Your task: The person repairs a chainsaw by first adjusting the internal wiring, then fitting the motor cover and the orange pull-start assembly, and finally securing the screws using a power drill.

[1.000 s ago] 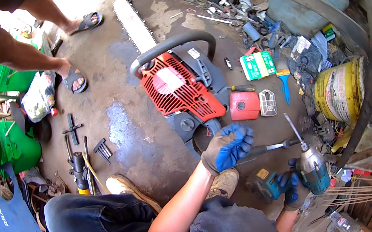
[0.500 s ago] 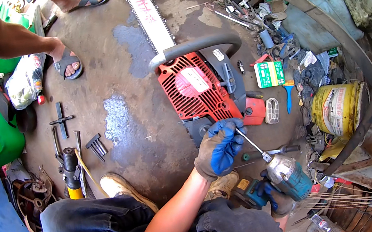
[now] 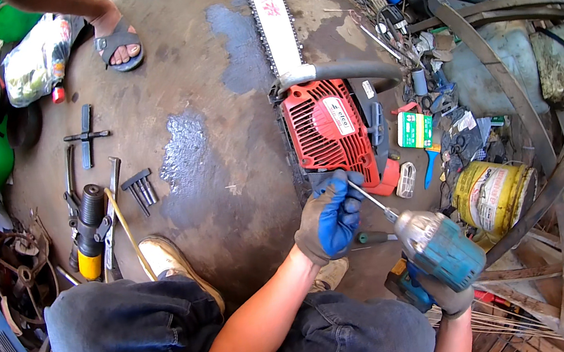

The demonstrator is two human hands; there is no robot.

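Here, I hold the drill (image 3: pixel 442 248) near the chainsaw (image 3: pixel 323 132).
My right hand (image 3: pixel 451 297) grips the drill; my left hand (image 3: pixel 333 221) curls by the bit (image 3: pixel 372 199), its hold hard to tell.

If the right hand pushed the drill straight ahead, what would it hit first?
Probably the chainsaw, which lies beyond the bit, though the left hand is close to that line and depth is hard to judge.
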